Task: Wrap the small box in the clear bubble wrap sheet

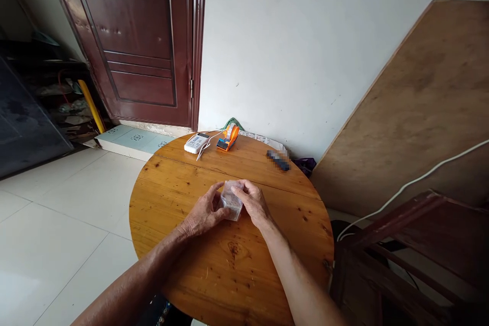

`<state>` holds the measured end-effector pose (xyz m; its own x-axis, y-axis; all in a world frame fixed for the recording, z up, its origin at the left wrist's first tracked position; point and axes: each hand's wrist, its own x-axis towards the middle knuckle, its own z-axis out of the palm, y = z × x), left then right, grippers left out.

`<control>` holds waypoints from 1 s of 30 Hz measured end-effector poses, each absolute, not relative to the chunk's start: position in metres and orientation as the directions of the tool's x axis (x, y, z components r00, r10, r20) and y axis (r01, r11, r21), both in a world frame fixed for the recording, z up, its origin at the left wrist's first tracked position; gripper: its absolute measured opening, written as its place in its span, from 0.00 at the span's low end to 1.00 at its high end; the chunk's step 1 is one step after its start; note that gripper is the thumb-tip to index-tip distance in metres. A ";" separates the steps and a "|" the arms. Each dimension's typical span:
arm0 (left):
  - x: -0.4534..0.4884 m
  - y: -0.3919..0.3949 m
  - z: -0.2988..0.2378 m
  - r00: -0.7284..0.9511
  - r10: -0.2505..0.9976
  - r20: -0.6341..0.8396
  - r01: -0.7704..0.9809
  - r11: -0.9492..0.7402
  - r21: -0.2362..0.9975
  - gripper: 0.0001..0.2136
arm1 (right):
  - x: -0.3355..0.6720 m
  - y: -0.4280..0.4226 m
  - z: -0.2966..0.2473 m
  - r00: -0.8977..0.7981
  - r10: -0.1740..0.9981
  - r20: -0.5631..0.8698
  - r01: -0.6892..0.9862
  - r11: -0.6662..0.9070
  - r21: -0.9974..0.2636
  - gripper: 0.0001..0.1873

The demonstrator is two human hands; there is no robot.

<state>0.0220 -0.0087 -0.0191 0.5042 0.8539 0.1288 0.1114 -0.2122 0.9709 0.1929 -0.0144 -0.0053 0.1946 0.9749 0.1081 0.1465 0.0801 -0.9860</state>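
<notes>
Between my hands is a small clear plastic box point(232, 198), see-through and roughly rectangular, over the middle of the round wooden table point(233, 270). My left hand point(206, 209) grips its left side, with the thumb along the near edge and the fingers round the far left. On the right, my right hand point(252, 201) holds the box's upper right part, thumb on top and fingers curled behind. Whether the box has a separate lid or holds anything inside, I cannot tell.
An orange tape dispenser point(228, 137) and a white power bank point(196, 143) with a white cable stand at the table's far edge. A blurred dark object point(278, 160) lies at the far right. A wooden chair point(412, 249) stands beside the table's right side.
</notes>
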 end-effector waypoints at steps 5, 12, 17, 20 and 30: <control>0.022 -0.011 -0.018 0.541 0.836 0.095 0.078 -0.162 0.984 0.36 | 0.186 -0.016 -0.006 0.208 0.965 0.158 0.174 0.122 -0.977 0.13; 0.022 -0.010 -0.018 0.517 0.854 0.055 0.133 -0.143 0.981 0.36 | 0.184 -0.021 -0.008 0.201 0.956 0.214 0.199 0.174 -0.964 0.20; 0.020 -0.009 -0.017 0.484 0.872 0.066 0.260 -0.215 0.941 0.32 | 0.185 -0.025 -0.004 0.180 0.952 0.246 0.242 0.200 -0.949 0.19; 0.019 -0.009 -0.016 0.492 0.868 0.070 0.306 -0.247 0.919 0.31 | 0.183 -0.029 -0.002 0.189 0.936 0.296 0.337 0.221 -0.915 0.19; 0.022 -0.010 -0.018 0.497 0.861 0.112 0.290 -0.287 0.913 0.28 | 0.175 -0.033 -0.008 0.239 0.851 0.467 0.552 0.277 -0.787 0.16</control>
<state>0.0221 -0.0102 -0.0184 0.4969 0.8605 0.1122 0.2904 -0.2867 0.9129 0.1751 -0.0327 -0.0082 0.2394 0.8511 0.4673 0.5519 0.2767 -0.7866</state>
